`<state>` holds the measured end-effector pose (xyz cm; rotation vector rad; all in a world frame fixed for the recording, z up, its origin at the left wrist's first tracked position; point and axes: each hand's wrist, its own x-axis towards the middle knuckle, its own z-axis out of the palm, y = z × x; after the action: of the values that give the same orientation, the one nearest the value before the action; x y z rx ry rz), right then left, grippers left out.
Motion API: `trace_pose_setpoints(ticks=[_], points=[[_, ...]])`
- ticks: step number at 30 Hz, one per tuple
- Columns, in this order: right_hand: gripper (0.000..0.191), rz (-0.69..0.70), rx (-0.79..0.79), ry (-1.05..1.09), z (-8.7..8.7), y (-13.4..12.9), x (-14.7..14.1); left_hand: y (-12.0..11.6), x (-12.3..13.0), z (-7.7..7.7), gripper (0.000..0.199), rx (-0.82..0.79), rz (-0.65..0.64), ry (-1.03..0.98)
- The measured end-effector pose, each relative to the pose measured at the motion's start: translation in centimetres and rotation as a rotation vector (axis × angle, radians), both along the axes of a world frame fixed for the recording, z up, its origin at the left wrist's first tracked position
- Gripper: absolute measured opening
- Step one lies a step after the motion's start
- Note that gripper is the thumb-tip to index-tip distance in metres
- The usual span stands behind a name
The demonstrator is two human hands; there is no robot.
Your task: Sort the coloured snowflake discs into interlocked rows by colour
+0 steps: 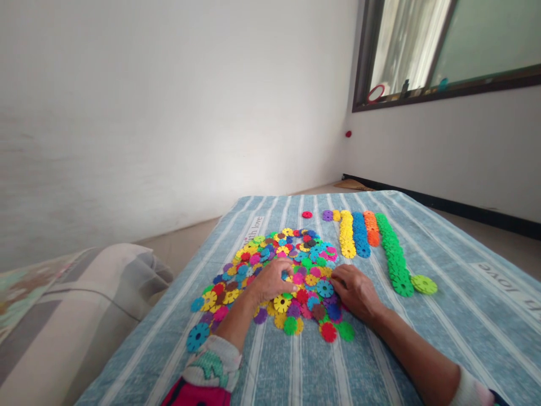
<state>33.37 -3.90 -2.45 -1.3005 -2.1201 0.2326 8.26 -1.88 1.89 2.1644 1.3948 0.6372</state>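
A heap of flower-shaped plastic discs (282, 304) in many colours spreads over the striped cloth. My left hand (270, 281) rests over the middle of the heap, thumb and forefinger curved with a gap between them. At the heap's right edge, beside a large blue disc (325, 288), my right hand (357, 288) has its fingers bent together and pointing down. Whatever lies under those fingertips is hidden. Beyond my right hand, discs overlap in sorted rows: yellow (347, 234), blue (360, 234), orange (371, 228) and a longer green row (394, 256).
A lime-green disc (424, 285) lies by the green row's near end. Purple (327, 215) and red (307, 215) discs sit at the far side. The cloth-covered surface (465, 321) ends near a white wall (177, 113). A grey-striped cover (97, 304) is at left.
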Motion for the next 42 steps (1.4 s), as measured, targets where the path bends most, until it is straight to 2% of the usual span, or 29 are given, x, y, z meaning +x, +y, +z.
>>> trace_pose_setpoints(ticks=[6, 9, 12, 14, 17, 21, 25, 31, 37, 40, 42], points=[[0.021, 0.003, 0.093, 0.021, -0.1, -0.4, -0.2, -0.1, 0.1, 0.4, 0.012, 0.014, 0.063, -0.127], [0.024, 0.070, 0.221, 0.022, 0.4, -1.3, -1.3, -0.2, 0.0, 0.7, 0.016, 0.040, 0.115, -0.198], [0.025, 0.172, 0.262, 0.006, 1.4, -2.3, -3.1, -0.3, 0.0, 0.8, 0.020, 0.070, 0.162, -0.236], [0.024, 0.220, 0.239, -0.035, 2.0, -2.5, -4.5, -0.2, 0.0, 0.8, 0.021, 0.088, 0.181, -0.248], [0.021, 0.218, 0.168, -0.139, 2.8, -2.1, -6.3, -0.2, -0.1, 0.7, 0.022, 0.110, 0.206, -0.259], [0.015, 0.157, 0.044, -0.305, 3.5, -1.1, -8.1, -0.1, -0.1, 0.3, 0.024, 0.133, 0.238, -0.279], [0.017, 0.059, -0.060, -0.383, 3.9, -0.9, -8.9, -0.1, -0.1, 0.0, 0.024, 0.137, 0.249, -0.291], [0.023, 0.000, -0.106, -0.372, 4.0, -1.0, -8.5, -0.1, 0.0, -0.2, 0.023, 0.140, 0.254, -0.300], [0.018, 0.015, -0.100, -0.315, 3.6, -0.9, -8.5, -0.2, 0.2, -0.2, 0.019, 0.138, 0.242, -0.307], [0.014, 0.040, -0.088, -0.217, 3.2, -0.8, -8.6, -0.3, 0.3, -0.2, 0.019, 0.135, 0.236, -0.308], [0.012, 0.074, -0.079, -0.069, 2.9, -0.6, -8.6, -0.3, 0.3, -0.2, 0.020, 0.135, 0.234, -0.310]])
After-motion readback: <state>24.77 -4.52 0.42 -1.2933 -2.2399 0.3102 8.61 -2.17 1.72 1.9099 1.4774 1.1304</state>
